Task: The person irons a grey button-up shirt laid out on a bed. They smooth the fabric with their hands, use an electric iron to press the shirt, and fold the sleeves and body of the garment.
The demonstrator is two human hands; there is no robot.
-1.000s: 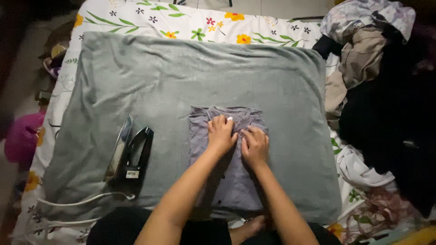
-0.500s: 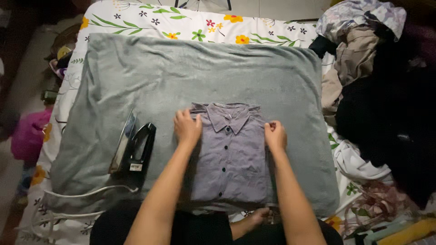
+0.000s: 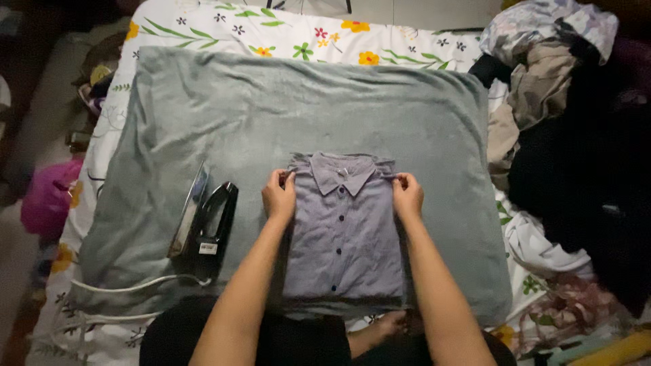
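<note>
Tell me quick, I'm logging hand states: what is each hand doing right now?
Left hand: closed, pinching the folded shirt's left shoulder edge.
Right hand: closed, pinching the shirt's right shoulder edge.

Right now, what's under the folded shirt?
The folded grey shirt lies on a grey blanket spread over a floral sheet. The blanket directly beneath the shirt is covered and cannot be seen.
</note>
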